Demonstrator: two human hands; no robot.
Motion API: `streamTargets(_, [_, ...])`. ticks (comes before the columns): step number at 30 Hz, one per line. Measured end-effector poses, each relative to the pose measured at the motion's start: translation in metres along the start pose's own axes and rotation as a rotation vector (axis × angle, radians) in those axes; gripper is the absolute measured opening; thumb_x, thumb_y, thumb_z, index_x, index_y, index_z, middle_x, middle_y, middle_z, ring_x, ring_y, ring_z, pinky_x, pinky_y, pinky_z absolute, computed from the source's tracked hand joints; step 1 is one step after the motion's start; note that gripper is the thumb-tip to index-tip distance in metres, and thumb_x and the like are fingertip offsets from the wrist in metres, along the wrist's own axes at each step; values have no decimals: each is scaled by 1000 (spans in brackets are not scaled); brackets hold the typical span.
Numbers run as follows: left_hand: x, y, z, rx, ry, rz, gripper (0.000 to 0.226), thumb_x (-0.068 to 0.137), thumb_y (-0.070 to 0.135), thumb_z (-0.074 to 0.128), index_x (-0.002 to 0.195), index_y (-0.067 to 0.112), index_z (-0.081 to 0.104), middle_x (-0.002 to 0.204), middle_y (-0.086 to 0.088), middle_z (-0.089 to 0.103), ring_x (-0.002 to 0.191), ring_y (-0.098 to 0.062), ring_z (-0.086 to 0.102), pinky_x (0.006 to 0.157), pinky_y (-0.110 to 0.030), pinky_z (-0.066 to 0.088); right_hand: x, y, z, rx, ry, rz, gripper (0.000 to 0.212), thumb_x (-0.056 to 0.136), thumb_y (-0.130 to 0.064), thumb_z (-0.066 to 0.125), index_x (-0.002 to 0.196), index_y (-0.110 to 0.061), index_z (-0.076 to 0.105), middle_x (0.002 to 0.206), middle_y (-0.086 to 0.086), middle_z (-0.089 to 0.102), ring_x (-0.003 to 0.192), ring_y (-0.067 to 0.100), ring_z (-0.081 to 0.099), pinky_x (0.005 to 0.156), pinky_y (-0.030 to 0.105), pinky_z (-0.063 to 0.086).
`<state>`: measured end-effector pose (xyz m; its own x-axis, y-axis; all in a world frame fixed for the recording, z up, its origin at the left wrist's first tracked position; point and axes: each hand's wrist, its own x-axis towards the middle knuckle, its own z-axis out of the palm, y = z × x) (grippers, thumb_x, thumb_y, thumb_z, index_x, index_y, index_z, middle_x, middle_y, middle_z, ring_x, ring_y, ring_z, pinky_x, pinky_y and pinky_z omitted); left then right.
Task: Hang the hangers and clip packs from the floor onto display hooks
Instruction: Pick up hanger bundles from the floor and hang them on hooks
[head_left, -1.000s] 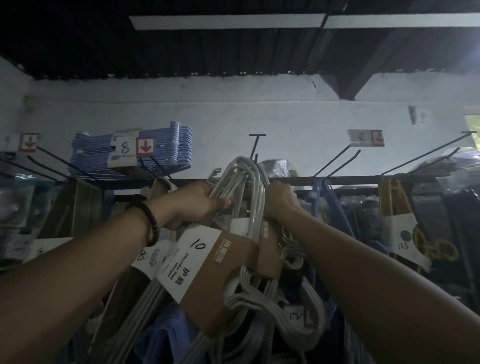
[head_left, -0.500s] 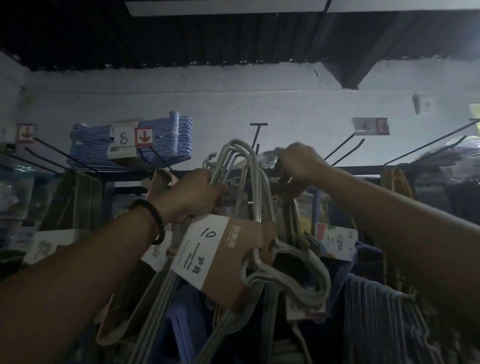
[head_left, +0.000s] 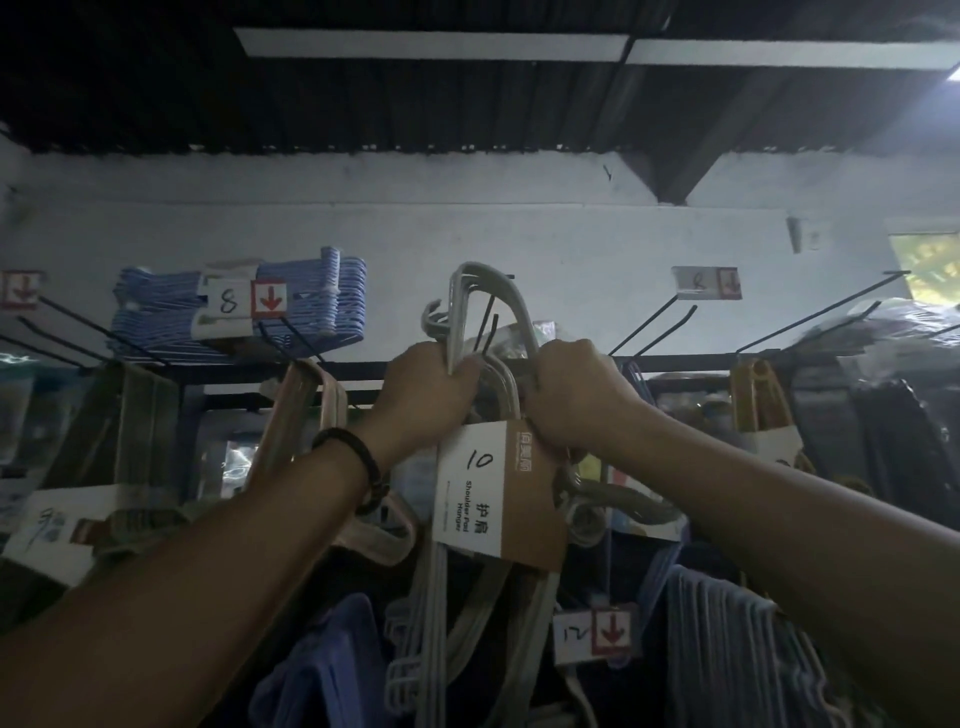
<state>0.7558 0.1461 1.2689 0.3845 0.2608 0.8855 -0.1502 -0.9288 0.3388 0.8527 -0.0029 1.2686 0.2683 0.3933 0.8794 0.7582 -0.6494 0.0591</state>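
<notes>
A bundle of grey hangers (head_left: 485, 296) wrapped in a brown and white card sleeve (head_left: 498, 493) marked "10" is held up in front of the top rail. My left hand (head_left: 426, 392) grips the hook ends of the bundle from the left. My right hand (head_left: 569, 395) grips the bundle from the right, just above the sleeve. A thin black display hook (head_left: 488, 332) pokes up between my two hands, inside the loop of the hanger hooks. The rest of the hangers hangs down below the sleeve.
A blue hanger pack (head_left: 234, 306) marked "8" lies on hooks at upper left. Bare black hooks (head_left: 649, 332) stick out to the right, under a price tag (head_left: 706, 283). Beige hangers (head_left: 311, 415), a yellow pack (head_left: 761, 400) and blue hangers (head_left: 727, 649) hang nearby. A "12" tag (head_left: 592, 634) sits below.
My right hand came back down from the hook area and grips the bundle again. The bundle has swung upright and moved right, with its hooks now around the black display hook.
</notes>
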Motion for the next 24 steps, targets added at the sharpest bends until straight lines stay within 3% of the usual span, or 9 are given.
streamTargets(2, [-3,-1,0,63,-20,24,39,107,47,56,93,14,72,81,-1,75,77,-18,73,67,-34,55,0,2,9,96,25,79,26,103,-22,55,78,-17,48,80,4,57,62,15,55,49,26,42])
streamTargets(4, [-14,-6,2,111,14,22,42,104,50,59,127,15,63,102,3,72,88,-8,67,66,-25,47,2,3,17,167,33,148,25,102,-22,56,81,-17,44,76,4,53,63,19,57,50,29,44])
streamTargets(7, [-43,-19,11,105,66,165,79,103,50,61,165,19,21,153,-2,44,120,-3,47,92,-20,42,10,6,32,166,15,172,29,101,-18,58,75,-16,44,81,7,59,62,17,58,47,26,44])
streamTargets(10, [-61,-38,20,256,-32,363,87,105,55,51,169,25,-1,176,4,8,158,-15,21,122,-31,28,21,10,47,131,-42,194,25,100,-17,61,76,-14,53,74,2,56,59,13,58,44,22,39])
streamTargets(12, [-63,-51,26,371,-140,397,89,108,57,43,170,20,-9,179,3,-11,165,-14,-3,131,-37,16,27,11,57,113,-70,218,15,98,-16,61,85,-8,63,74,4,59,62,16,60,45,24,42])
streamTargets(15, [-65,-72,38,592,-244,364,90,108,60,36,169,15,-13,178,-4,-17,165,-21,-10,134,-49,14,34,11,73,115,-137,210,19,98,-17,61,107,-1,66,93,12,68,78,24,69,62,34,60])
streamTargets(18, [-68,-90,49,760,-329,310,94,106,59,37,167,16,-19,176,-3,-25,164,-26,-14,133,-54,12,39,10,96,57,-219,149,22,100,-19,59,112,-2,64,83,5,59,67,15,59,54,26,46])
streamTargets(21, [-72,-102,58,722,-416,229,99,103,58,48,168,13,-11,177,-3,-21,165,-27,-12,133,-52,16,39,13,112,-9,-321,92,19,100,-19,60,108,-3,67,80,4,57,66,15,56,64,28,50])
streamTargets(24, [-79,-110,64,599,-426,163,91,103,56,55,170,15,9,178,3,-11,165,-23,-6,132,-43,21,38,22,119,43,-377,9,27,105,-25,52,116,-6,68,104,10,68,92,26,68,80,35,56])
